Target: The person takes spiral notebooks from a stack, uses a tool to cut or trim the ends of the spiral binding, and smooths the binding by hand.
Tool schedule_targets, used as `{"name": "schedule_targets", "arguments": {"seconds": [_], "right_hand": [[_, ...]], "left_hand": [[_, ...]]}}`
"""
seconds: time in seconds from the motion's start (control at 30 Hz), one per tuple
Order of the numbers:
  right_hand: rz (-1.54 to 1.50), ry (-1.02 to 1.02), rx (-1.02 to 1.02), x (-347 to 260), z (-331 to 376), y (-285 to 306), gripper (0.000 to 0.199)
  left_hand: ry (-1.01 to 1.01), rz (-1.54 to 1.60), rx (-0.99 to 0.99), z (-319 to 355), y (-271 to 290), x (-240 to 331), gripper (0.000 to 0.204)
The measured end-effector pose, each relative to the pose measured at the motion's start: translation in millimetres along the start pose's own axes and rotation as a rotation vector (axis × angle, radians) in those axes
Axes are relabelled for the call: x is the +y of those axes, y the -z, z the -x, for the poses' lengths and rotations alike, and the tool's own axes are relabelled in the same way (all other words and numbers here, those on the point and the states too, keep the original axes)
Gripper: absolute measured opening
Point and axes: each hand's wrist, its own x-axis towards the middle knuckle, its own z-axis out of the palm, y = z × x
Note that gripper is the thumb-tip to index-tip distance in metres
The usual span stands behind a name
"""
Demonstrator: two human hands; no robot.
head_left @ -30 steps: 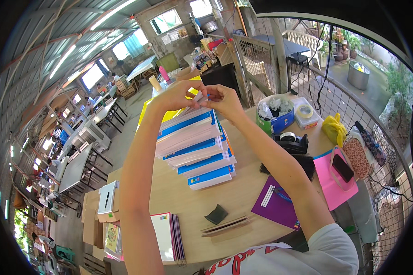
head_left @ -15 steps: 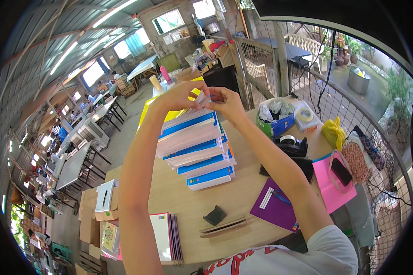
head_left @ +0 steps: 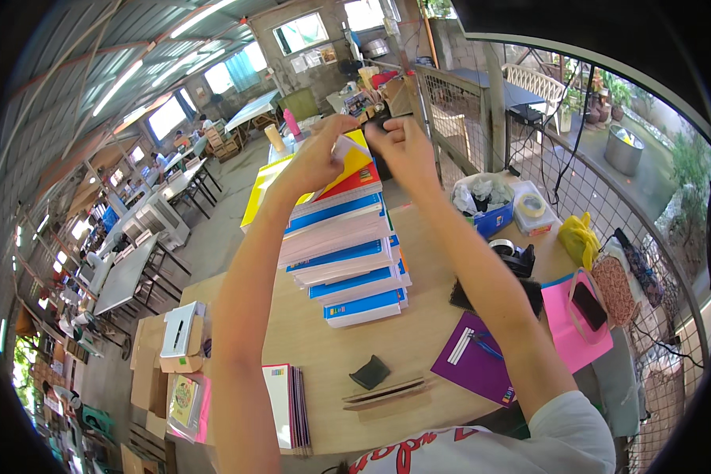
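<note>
— Two hands up, doing what?
— I'm pinching a small white sheet (head_left: 344,148) with my left hand (head_left: 317,158), fingers closed on it; my right hand (head_left: 403,146) is gripping something dark, above the book stack (head_left: 347,253) on the surface (head_left: 308,347).

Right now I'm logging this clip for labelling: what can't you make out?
- Small white piece, head view: mostly covered by left hand.
- Right hand grip: fingers curl away; contents unseen.
- Lower books in the stack: covers hidden by those above.
- Distant tables: too small.
</note>
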Motion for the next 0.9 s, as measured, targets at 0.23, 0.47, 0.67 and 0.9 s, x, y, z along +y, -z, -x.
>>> {"name": "schedule_targets", "arguments": {"seconds": [0.23,0.47,0.67,0.9], "right_hand": [[-0.153,-0.586,-0.598,-4,-101,-11,0.115],[-0.411,-0.673,-0.648,-5,-108,-50,0.060],[-0.622,-0.079,-0.519,-49,-58,-22,0.038],[-0.167,0.032,-0.429,-67,123,46,0.036]], "left_hand": [[0.281,0.181,0.433,18,-21,35,0.064],[0.025,-0.165,0.515,41,-43,23,0.069],[0.275,-0.348,0.911,105,3,27,0.092],[0.600,0.661,0.724,263,-8,88,0.058]]}}
